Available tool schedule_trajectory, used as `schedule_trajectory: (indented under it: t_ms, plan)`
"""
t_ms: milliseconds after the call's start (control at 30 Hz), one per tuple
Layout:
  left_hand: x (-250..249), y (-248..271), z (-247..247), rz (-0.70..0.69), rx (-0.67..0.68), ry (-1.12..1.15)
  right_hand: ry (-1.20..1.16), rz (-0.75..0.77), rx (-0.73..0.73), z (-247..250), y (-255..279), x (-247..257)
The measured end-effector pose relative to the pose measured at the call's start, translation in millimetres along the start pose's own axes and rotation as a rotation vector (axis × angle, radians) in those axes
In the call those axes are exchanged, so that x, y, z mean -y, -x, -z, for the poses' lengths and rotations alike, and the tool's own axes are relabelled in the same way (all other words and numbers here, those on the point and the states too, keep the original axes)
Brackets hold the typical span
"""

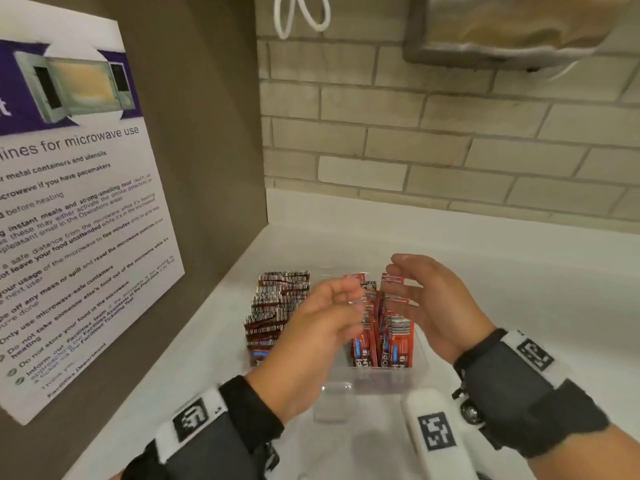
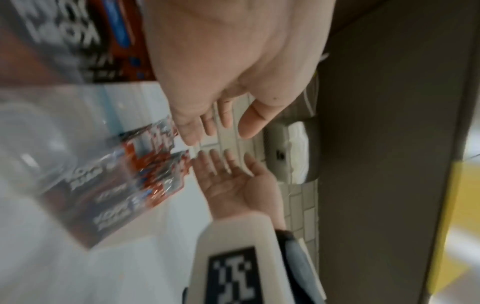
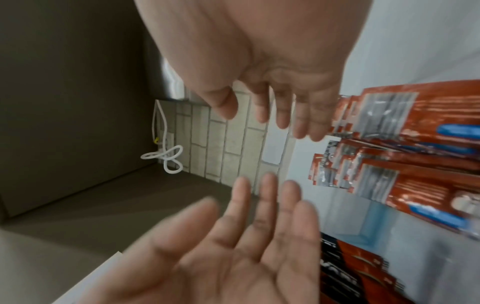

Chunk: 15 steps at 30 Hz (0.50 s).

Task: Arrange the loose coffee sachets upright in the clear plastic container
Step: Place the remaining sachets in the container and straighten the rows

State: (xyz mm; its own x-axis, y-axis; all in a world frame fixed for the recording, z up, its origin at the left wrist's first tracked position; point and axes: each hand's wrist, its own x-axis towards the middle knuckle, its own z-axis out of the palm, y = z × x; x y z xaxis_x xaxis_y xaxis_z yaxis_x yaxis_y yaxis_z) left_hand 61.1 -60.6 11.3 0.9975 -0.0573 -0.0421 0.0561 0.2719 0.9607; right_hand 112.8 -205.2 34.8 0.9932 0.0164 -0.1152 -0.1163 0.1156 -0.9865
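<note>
Both open hands, left hand (image 1: 311,337) and right hand (image 1: 436,306), flank upright sachets (image 1: 384,327) (untouched).

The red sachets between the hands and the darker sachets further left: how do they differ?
The red sachets stand loosely, some leaning, with gaps; the dark sachets are packed tight in a neat row. The red ones sit between the open left hand and right hand; the dark ones are left of both hands, untouched. Red wrappers are bright red with blue marks; the others look dark brown. Both groups stand upright in the clear container, barcodes on top.
</note>
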Motion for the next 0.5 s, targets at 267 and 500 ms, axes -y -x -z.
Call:
schedule_trajectory:
  t_ms: [267, 500]
  plan:
    - [28, -30, -33, 0.285, -0.104, -0.024, 0.031, 0.092, -0.325, 26, 3, -39]
    - [41, -67, -43, 0.412, -0.327, -0.110, 0.124, -0.159, -0.262, 52, 3, -66]
